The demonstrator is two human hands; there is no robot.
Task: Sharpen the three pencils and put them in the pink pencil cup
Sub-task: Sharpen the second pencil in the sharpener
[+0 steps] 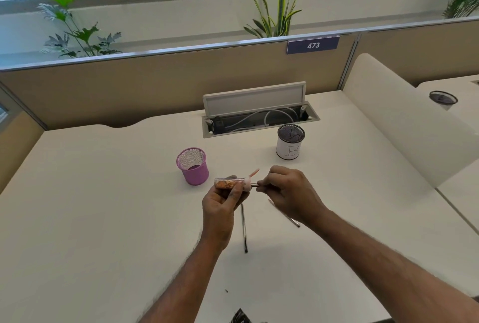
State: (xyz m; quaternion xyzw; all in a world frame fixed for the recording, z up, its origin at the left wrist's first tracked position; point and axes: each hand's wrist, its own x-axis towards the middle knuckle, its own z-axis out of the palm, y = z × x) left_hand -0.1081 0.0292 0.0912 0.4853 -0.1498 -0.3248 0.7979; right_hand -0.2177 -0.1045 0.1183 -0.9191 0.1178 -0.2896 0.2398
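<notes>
My left hand [220, 206] grips a clear tube sharpener [228, 182] that lies sideways, with brown shavings inside and a pink cap end. My right hand [287, 193] pinches a dark pencil [255, 184] whose tip is pushed into the sharpener's pink end. A shaving curls up from the cap. Two more pencils lie on the white desk [103, 219]: one [243, 229] below my left hand, another [293, 220] partly hidden under my right wrist. The pink mesh pencil cup [193, 167] stands upright just left of the sharpener, with no pencil visible inside.
A white cup with a dark mesh rim and the letter B [290, 145] stands at the back right. Behind it an open cable tray [259, 118] is set into the desk. A dark object [241, 317] lies at the near edge. A partition [155, 84] closes the back.
</notes>
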